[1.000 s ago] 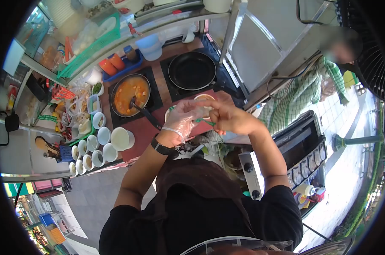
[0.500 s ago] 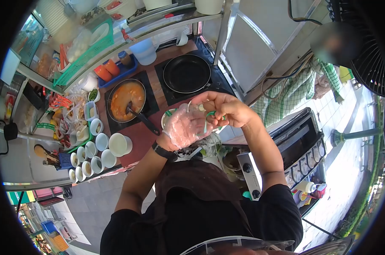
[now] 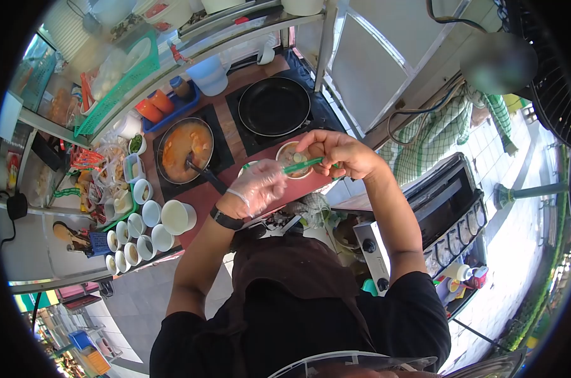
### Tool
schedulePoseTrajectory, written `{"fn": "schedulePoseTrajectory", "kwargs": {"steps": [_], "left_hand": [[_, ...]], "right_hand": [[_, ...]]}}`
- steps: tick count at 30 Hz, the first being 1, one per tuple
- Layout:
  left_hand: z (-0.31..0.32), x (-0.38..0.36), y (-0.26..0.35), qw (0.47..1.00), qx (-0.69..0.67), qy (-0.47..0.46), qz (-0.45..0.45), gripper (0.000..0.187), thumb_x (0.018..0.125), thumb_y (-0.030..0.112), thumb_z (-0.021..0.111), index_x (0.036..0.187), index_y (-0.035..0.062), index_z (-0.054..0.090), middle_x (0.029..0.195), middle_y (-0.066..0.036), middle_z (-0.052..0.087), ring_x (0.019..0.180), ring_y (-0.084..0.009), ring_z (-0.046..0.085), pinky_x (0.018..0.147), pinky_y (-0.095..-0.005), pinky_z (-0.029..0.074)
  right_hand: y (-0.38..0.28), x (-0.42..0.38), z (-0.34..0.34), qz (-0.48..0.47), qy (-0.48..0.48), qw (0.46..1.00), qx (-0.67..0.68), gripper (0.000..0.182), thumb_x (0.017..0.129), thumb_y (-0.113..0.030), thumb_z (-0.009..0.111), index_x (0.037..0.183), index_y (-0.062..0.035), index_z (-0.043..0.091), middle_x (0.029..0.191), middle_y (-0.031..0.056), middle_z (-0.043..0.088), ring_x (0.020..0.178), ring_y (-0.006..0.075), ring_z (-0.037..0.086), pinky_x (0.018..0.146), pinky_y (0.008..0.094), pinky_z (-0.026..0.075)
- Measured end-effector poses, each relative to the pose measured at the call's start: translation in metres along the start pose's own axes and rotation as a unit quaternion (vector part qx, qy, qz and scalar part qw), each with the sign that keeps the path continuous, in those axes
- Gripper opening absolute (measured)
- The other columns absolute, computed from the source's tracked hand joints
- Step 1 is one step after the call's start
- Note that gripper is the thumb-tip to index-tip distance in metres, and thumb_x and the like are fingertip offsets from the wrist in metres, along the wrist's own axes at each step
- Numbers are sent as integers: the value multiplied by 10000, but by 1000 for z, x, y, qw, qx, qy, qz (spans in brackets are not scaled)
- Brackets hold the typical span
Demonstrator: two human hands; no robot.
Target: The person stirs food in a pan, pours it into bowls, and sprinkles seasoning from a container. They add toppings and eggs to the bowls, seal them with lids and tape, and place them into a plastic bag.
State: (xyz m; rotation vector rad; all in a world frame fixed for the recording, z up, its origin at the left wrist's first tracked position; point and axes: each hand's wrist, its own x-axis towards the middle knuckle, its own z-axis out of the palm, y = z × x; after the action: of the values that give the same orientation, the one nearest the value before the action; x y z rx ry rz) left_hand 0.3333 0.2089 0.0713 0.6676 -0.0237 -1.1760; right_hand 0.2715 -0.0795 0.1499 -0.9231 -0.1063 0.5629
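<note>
A thin green strip (image 3: 303, 166) stretches between my two hands; its exact kind I cannot make out. My left hand (image 3: 260, 184), in a clear plastic glove, closes on its left end, slightly blurred. My bare right hand (image 3: 343, 157) pinches the other end between curled fingers. Just behind the strip stands a round bowl (image 3: 288, 153) with pale food in it, partly hidden by my hands. A second pale container with green on it (image 3: 247, 167) shows only in part beside my left hand.
A pan of orange soup (image 3: 175, 154) with a ladle-like handle (image 3: 211, 179) sits left of a black frying pan (image 3: 274, 106). Several white cups (image 3: 152, 213) and a larger tub (image 3: 179, 217) line the counter's left. A grill-like appliance (image 3: 436, 195) stands at right.
My left hand has turned from palm-up and open to closed on the green strip. The strip is now drawn out between both hands, and the bowl behind is more visible.
</note>
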Motion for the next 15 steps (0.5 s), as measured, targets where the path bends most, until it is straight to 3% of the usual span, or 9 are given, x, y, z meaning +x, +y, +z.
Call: {"fn": "schedulePoseTrajectory", "kwargs": {"steps": [2, 3, 5, 6, 8, 9, 11, 12, 15], "left_hand": [[-6, 7, 14, 993, 66, 58, 76, 190, 980, 59, 743, 1147, 6, 671, 1051, -99, 716, 952, -187, 711, 838, -340, 629], [-13, 16, 21, 975, 163, 106, 109, 174, 968, 66, 760, 1119, 17, 688, 1020, -83, 724, 915, -160, 710, 825, -318, 618], [-23, 34, 38, 927, 326, 127, 139, 146, 978, 82, 740, 1106, 26, 700, 999, -61, 741, 859, -128, 701, 773, -274, 580], [-30, 45, 45, 927, 326, 127, 138, 146, 978, 82, 740, 1106, 26, 700, 999, -61, 741, 859, -128, 701, 773, -274, 580], [-46, 63, 56, 836, 512, 120, 155, 130, 959, 123, 754, 1039, 25, 724, 934, -49, 756, 835, -114, 696, 756, -269, 550], [-48, 68, 59, 837, 512, 121, 155, 130, 959, 123, 754, 1039, 25, 724, 934, -49, 756, 835, -114, 696, 756, -269, 550], [-52, 79, 64, 750, 620, 147, 178, 139, 950, 153, 755, 979, 18, 735, 879, -59, 761, 798, -117, 691, 744, -285, 541], [-66, 87, 63, 736, 631, 137, 204, 131, 948, 147, 741, 974, 18, 736, 862, -73, 762, 768, -126, 691, 732, -305, 551], [-77, 93, 63, 735, 637, 143, 182, 135, 947, 151, 738, 980, 19, 737, 845, -72, 754, 742, -132, 686, 720, -307, 552]], "right_hand": [[2, -3, -3, 35, 51, 988, -138, 454, 885, 8, 602, 1337, 9, 557, 847, 49, 636, 672, 62, 553, 477, 185, 371], [8, -3, -8, 34, 53, 989, -136, 454, 885, 8, 602, 1337, 9, 557, 847, 49, 636, 672, 62, 553, 477, 185, 371], [34, -2, -32, 50, 158, 943, -288, 331, 980, -55, 624, 1305, -30, 567, 853, -2, 641, 694, 51, 586, 549, 207, 440], [49, -3, -43, 35, 194, 931, -307, 201, 1009, -114, 643, 1190, -31, 616, 836, -16, 652, 707, 61, 616, 597, 222, 479], [73, -5, -67, 47, 217, 924, -311, 153, 1005, -119, 658, 1121, -21, 638, 840, 8, 658, 704, 79, 631, 588, 238, 493], [79, -6, -72, 57, 241, 916, -315, 125, 1000, -123, 672, 1053, -11, 659, 844, 33, 665, 701, 97, 646, 578, 255, 506], [97, -9, -78, 61, 277, 918, -277, 116, 1001, -129, 675, 1009, -14, 666, 811, 30, 662, 687, 101, 644, 579, 258, 513], [102, -10, -79, 64, 313, 917, -237, 124, 1002, -134, 677, 965, -17, 673, 778, 28, 659, 674, 105, 643, 579, 261, 519], [112, -12, -83, 88, 302, 919, -236, 161, 1009, -164, 663, 947, -18, 683, 783, 29, 674, 659, 111, 642, 589, 261, 535]]}}
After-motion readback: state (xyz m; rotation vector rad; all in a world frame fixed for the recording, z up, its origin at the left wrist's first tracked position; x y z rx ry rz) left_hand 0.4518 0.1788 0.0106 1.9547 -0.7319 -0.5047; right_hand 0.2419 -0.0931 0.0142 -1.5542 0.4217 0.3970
